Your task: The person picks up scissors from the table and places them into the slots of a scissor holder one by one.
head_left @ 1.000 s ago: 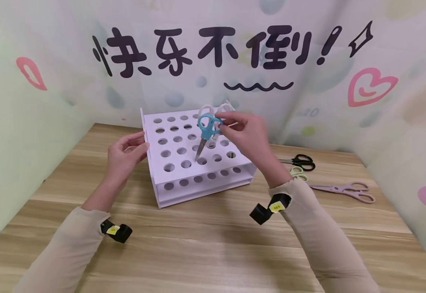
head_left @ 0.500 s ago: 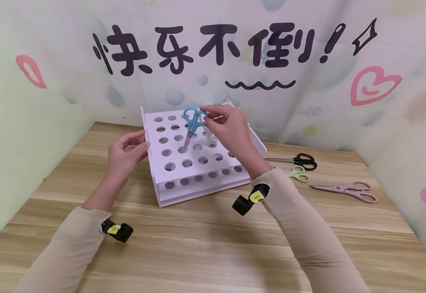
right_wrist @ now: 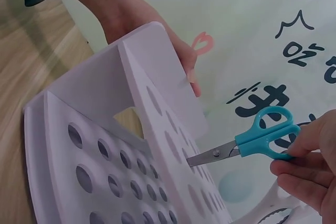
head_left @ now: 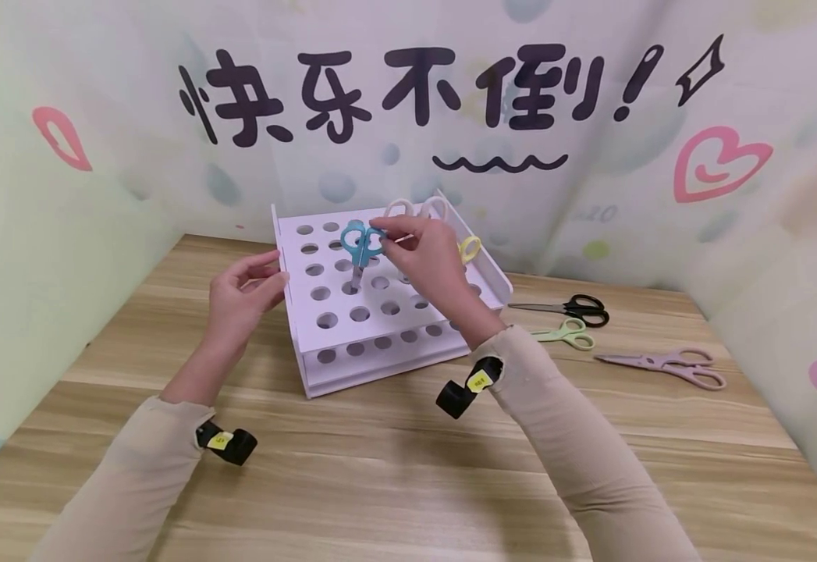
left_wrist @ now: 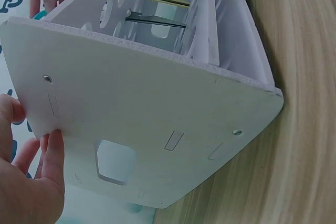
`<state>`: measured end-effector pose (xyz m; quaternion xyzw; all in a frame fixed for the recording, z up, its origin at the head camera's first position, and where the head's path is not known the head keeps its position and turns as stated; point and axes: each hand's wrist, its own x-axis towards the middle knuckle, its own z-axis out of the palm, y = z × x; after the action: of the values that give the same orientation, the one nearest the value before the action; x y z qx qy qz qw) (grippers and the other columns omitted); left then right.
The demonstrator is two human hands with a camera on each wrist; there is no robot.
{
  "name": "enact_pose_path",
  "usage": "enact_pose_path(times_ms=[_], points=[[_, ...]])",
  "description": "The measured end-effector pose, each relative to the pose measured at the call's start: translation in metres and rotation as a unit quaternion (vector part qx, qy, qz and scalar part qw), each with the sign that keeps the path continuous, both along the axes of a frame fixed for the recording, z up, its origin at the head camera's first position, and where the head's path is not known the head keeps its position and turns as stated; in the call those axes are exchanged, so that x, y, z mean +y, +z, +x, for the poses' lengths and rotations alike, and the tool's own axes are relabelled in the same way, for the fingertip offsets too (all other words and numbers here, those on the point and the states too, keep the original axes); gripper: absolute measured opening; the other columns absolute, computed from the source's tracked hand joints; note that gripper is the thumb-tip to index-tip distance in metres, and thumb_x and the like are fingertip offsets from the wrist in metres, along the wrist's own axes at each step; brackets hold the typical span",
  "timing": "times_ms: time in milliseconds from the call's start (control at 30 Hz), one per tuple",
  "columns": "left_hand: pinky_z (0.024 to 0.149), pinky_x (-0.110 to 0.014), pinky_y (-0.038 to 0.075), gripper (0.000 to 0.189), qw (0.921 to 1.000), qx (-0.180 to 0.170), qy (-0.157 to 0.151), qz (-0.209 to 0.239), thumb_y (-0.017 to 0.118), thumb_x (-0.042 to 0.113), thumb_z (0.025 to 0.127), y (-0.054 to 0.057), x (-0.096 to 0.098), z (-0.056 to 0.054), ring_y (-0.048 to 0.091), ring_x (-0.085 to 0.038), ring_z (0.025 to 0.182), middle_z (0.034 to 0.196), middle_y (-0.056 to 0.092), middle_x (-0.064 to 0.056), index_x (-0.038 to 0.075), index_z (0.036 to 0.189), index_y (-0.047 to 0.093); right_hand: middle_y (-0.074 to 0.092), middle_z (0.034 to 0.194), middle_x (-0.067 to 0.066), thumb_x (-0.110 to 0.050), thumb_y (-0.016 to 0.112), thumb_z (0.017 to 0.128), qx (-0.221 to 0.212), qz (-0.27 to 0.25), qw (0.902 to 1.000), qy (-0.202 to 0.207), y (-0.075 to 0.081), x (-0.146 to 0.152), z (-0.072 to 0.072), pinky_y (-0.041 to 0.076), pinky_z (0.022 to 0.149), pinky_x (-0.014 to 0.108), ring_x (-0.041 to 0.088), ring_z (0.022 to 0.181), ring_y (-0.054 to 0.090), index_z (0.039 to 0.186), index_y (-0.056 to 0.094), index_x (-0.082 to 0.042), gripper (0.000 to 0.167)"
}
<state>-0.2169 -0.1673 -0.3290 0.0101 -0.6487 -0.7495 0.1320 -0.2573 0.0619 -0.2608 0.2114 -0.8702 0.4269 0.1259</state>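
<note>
Blue-handled scissors (head_left: 363,246) hang blades down from my right hand (head_left: 425,254), whose thumb and fingers pinch one handle loop. In the right wrist view, the blade tips (right_wrist: 195,159) enter a hole in the top shelf of a white holed rack (head_left: 327,338). My left hand (head_left: 246,295) holds the rack's left side panel (left_wrist: 131,98), its thumb at the panel's edge and fingertips on the outer face. White-handled scissors (head_left: 433,207) and yellow-handled scissors (head_left: 470,249) stand in the rack, partly hidden behind my right hand.
Right of the rack, black-handled scissors (head_left: 587,311), green-handled scissors (head_left: 573,334) and pink scissors (head_left: 668,365) lie on the wooden table (head_left: 352,476). A printed curtain (head_left: 239,187) hangs close behind the rack.
My right hand has moved left with the blue-handled scissors, then lowered slightly, bringing the blades to a hole in the rack. The left hand stays on the side panel.
</note>
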Motion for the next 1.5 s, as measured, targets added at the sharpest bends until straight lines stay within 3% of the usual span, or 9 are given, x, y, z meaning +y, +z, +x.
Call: enact_pose_path(times_ms=[233,467,833,1500], points=[[0.070,-0.018,0.055,0.043,1.0000,-0.001,0.005,0.001,0.065,0.000,0.082,0.000,0.000,0.000,0.057,-0.007,0.073,0.091,0.052,-0.007,-0.008,0.122,0.052,0.068,0.099,0.003,-0.003,0.063,0.085,-0.005,0.006,0.9998,0.021,-0.008,-0.005,-0.003,0.054,0.063,0.018,0.012,0.078,0.063,0.109,0.069,-0.013,0.026],[0.070,-0.018,0.055,0.043,0.9999,-0.009,0.003,-0.007,0.065,0.002,0.082,0.000,0.000,0.001,0.057,-0.008,0.074,0.093,0.051,-0.007,-0.006,0.122,0.053,0.068,0.094,0.002,-0.004,0.063,0.085,-0.012,0.026,0.9995,0.014,-0.016,-0.008,-0.001,0.052,0.060,0.017,0.011,0.078,0.063,0.109,0.069,-0.015,0.027],[0.070,-0.018,0.055,0.043,1.0000,-0.009,0.002,0.000,0.065,0.001,0.082,0.000,0.000,0.000,0.056,-0.008,0.075,0.093,0.051,-0.007,-0.007,0.122,0.052,0.068,0.100,0.001,-0.004,0.064,0.085,-0.019,0.028,0.9992,0.021,-0.026,-0.014,-0.002,0.052,0.058,0.018,0.011,0.076,0.062,0.108,0.069,-0.014,0.027],[0.070,-0.018,0.055,0.043,1.0000,-0.004,0.004,0.004,0.065,0.001,0.082,0.000,0.001,0.000,0.057,-0.008,0.075,0.093,0.052,-0.007,-0.007,0.122,0.053,0.068,0.098,0.001,-0.004,0.062,0.085,0.008,0.061,0.9980,0.016,-0.041,-0.017,0.000,0.051,0.063,0.017,0.010,0.078,0.061,0.105,0.071,-0.015,0.024]])
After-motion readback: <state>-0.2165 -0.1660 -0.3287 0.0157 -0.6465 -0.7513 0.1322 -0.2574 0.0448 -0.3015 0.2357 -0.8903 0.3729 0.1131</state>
